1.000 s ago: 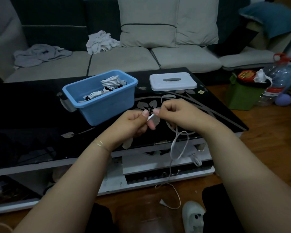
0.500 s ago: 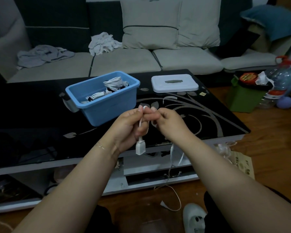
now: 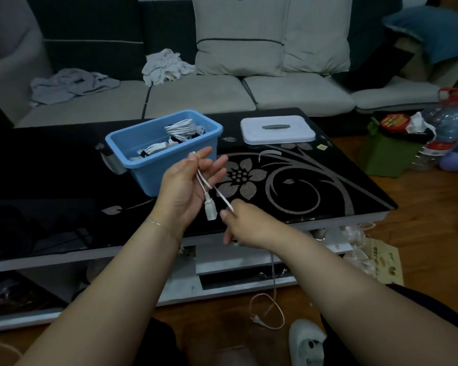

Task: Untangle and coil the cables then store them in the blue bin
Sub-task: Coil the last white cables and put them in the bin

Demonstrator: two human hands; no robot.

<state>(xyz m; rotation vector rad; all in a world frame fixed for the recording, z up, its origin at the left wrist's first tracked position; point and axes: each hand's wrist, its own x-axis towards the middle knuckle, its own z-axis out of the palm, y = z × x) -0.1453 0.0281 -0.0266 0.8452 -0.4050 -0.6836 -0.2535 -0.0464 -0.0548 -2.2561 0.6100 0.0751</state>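
1. Since the earlier frame, the right hand (image 3: 245, 224) has slid down the cable (image 3: 224, 198), pinching it.
2. The left hand (image 3: 188, 184), fingers spread, pins its fold near the bin (image 3: 143, 140).
3. The cable looks light and limp; best gripped behind the plug (image 3: 210, 208).

Your left hand (image 3: 188, 186) was raised palm-up over the glossy black glass coffee table with a grey flower pattern (image 3: 288, 180), its thumb pinching a thin white cable (image 3: 202, 178) folded over the fingertips, with the white rectangular connector (image 3: 210, 209) hanging at your palm. Your right hand (image 3: 245, 225) pinched the same cable lower down, the strand taut between your hands. Its loose end trailed down to the wooden floor (image 3: 434, 207). Behind your left hand stood the light blue rectangular plastic bin (image 3: 154, 165) holding coiled white cables (image 3: 181, 128), with the flat white plastic lid (image 3: 278, 129) lying beside it
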